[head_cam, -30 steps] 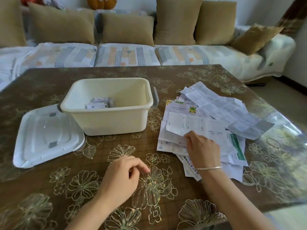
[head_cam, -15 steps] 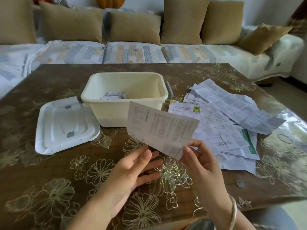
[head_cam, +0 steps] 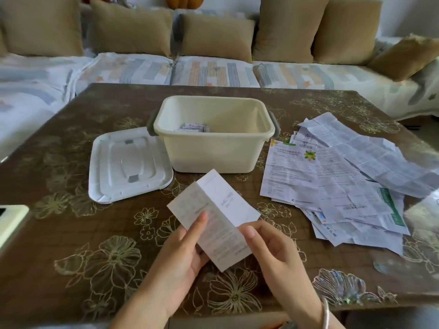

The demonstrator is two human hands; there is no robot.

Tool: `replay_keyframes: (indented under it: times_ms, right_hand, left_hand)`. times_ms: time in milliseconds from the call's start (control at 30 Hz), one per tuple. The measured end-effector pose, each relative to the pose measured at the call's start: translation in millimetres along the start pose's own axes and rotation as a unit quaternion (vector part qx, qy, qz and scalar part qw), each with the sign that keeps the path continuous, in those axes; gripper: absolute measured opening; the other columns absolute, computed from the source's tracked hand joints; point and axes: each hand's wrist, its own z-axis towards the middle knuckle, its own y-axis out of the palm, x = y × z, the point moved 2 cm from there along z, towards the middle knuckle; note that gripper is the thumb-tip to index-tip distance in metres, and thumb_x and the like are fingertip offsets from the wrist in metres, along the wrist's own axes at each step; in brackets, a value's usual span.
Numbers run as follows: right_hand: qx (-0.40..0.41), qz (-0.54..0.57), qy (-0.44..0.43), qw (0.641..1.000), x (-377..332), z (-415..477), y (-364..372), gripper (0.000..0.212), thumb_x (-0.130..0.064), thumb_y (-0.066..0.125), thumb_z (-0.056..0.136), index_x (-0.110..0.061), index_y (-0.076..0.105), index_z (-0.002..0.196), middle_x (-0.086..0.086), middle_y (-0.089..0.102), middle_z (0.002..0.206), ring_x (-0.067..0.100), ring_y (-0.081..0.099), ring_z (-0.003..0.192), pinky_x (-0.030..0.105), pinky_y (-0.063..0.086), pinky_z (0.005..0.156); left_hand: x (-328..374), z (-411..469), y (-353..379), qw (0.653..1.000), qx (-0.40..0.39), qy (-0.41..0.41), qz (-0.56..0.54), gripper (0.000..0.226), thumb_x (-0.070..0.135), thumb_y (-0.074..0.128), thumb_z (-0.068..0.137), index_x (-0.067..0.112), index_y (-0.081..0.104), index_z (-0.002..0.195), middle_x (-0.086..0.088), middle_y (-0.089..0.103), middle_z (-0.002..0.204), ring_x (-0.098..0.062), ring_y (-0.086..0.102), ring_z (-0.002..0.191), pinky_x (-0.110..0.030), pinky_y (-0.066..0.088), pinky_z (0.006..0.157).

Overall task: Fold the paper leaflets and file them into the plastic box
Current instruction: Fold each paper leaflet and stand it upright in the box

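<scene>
A white printed leaflet [head_cam: 215,214], bent along a lengthwise crease, is held above the table between both hands. My left hand [head_cam: 183,255] holds its lower left side with the thumb on top. My right hand [head_cam: 273,252] pinches its lower right edge. The cream plastic box [head_cam: 213,148] stands open at the middle of the table, with a few small folded leaflets [head_cam: 193,127] inside. A loose pile of unfolded leaflets [head_cam: 339,176] is spread on the table to the right of the box.
The box's white lid [head_cam: 128,165] lies flat to the left of the box. A white object [head_cam: 9,222] pokes in at the left edge. The brown flowered table [head_cam: 95,257] has a sofa with tan cushions [head_cam: 213,36] behind it.
My right hand lifted one leaflet off the pile and brought it in front of me. My left hand came up and took hold of it, and the sheet is now bent along a crease.
</scene>
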Motion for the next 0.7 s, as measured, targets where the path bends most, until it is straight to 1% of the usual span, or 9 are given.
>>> replay_keyframes:
  times_ms: [100, 200, 300, 367, 433, 500, 567, 633, 700]
  right_hand:
    - [0.013, -0.021, 0.012, 1.000, 0.8, 2.7, 2.0, 0.039, -0.049, 0.060, 0.087, -0.011, 0.068, 0.089, 0.004, 0.071, 0.087, 0.021, 0.069, 0.081, 0.043, 0.055, 0.072]
    - [0.071, -0.123, -0.023, 0.990, 1.3, 5.8, 1.1, 0.024, -0.049, 0.064, 0.084, -0.027, 0.067, 0.093, -0.013, 0.068, 0.094, 0.012, 0.066, 0.082, 0.031, 0.055, 0.067]
    - [0.085, -0.233, -0.078, 0.966, 0.9, 9.3, 1.0, 0.048, -0.063, 0.057, 0.076, -0.038, 0.055, 0.116, -0.027, 0.057, 0.117, 0.001, 0.055, 0.110, 0.016, 0.046, 0.084]
    - [0.048, -0.228, -0.050, 0.971, 4.4, 9.2, 5.7, 0.071, -0.072, 0.057, 0.072, -0.039, 0.043, 0.133, -0.029, 0.048, 0.131, -0.003, 0.047, 0.121, 0.022, 0.045, 0.094]
    - [0.004, -0.177, -0.020, 0.984, 5.8, 7.7, 12.4, 0.082, -0.073, 0.061, 0.070, -0.041, 0.034, 0.140, -0.025, 0.048, 0.135, -0.001, 0.048, 0.124, 0.032, 0.050, 0.095]
    - [-0.029, -0.123, -0.028, 0.992, 4.6, 6.6, 17.8, 0.076, -0.068, 0.062, 0.074, -0.043, 0.034, 0.139, -0.022, 0.055, 0.129, 0.000, 0.054, 0.118, 0.032, 0.053, 0.090]
    - [-0.057, -0.123, -0.041, 0.990, 3.2, 6.1, 21.3, 0.064, -0.063, 0.057, 0.081, -0.039, 0.040, 0.138, -0.019, 0.060, 0.123, 0.004, 0.057, 0.117, 0.036, 0.054, 0.091]
    - [-0.068, -0.165, -0.060, 0.982, -0.4, 7.2, 22.5, 0.035, -0.054, 0.052, 0.089, -0.043, 0.054, 0.122, -0.019, 0.065, 0.112, 0.010, 0.059, 0.114, 0.040, 0.054, 0.089]
    - [-0.058, -0.164, -0.066, 0.982, -8.2, 11.5, 20.9, 0.015, -0.041, 0.054, 0.092, -0.037, 0.063, 0.104, -0.019, 0.069, 0.095, 0.006, 0.067, 0.092, 0.033, 0.058, 0.073]
  left_hand:
    - [0.3, -1.6, -5.9, 0.999, 0.031, -0.008, -0.003, 0.033, 0.032, 0.053, 0.092, 0.024, 0.062, 0.122, -0.010, 0.071, 0.113, -0.020, 0.068, 0.107, -0.041, 0.051, 0.091]
    - [-3.0, -3.8, -10.7, 0.998, 0.065, -0.018, 0.004, 0.026, 0.021, 0.052, 0.095, 0.015, 0.064, 0.118, -0.010, 0.073, 0.108, -0.021, 0.070, 0.102, -0.039, 0.053, 0.088]
    - [-5.4, -6.3, -12.5, 0.996, 0.083, -0.016, 0.021, 0.027, 0.023, 0.056, 0.091, 0.014, 0.066, 0.115, -0.009, 0.074, 0.104, -0.021, 0.070, 0.100, -0.040, 0.053, 0.089]
    - [-6.7, -7.2, -12.5, 0.996, 0.083, -0.008, 0.034, 0.028, 0.026, 0.058, 0.087, 0.016, 0.069, 0.110, -0.008, 0.074, 0.103, -0.021, 0.069, 0.100, -0.041, 0.053, 0.090]
    - [-7.2, -8.0, -11.2, 0.996, 0.073, 0.009, 0.042, 0.024, 0.027, 0.060, 0.083, 0.020, 0.073, 0.103, -0.007, 0.074, 0.103, -0.021, 0.069, 0.101, -0.038, 0.052, 0.088]
    - [-6.5, -9.5, -7.7, 0.996, 0.065, 0.037, 0.049, 0.022, 0.026, 0.064, 0.078, 0.022, 0.076, 0.096, -0.006, 0.074, 0.102, -0.017, 0.069, 0.099, -0.032, 0.051, 0.084]
    - [-2.7, -10.7, -5.1, 0.991, 0.070, 0.087, 0.072, 0.022, 0.024, 0.067, 0.075, 0.019, 0.076, 0.094, -0.004, 0.074, 0.097, -0.014, 0.070, 0.095, -0.023, 0.052, 0.077]
    - [5.0, -10.2, -1.9, 0.978, 0.080, 0.146, 0.129, 0.024, 0.024, 0.067, 0.075, 0.017, 0.072, 0.097, -0.001, 0.075, 0.093, -0.011, 0.070, 0.092, -0.017, 0.053, 0.071]
    - [15.7, -5.8, 2.6, 0.960, 0.082, 0.192, 0.188, 0.020, 0.021, 0.068, 0.079, 0.018, 0.070, 0.099, 0.004, 0.074, 0.090, -0.007, 0.069, 0.090, -0.014, 0.052, 0.069]
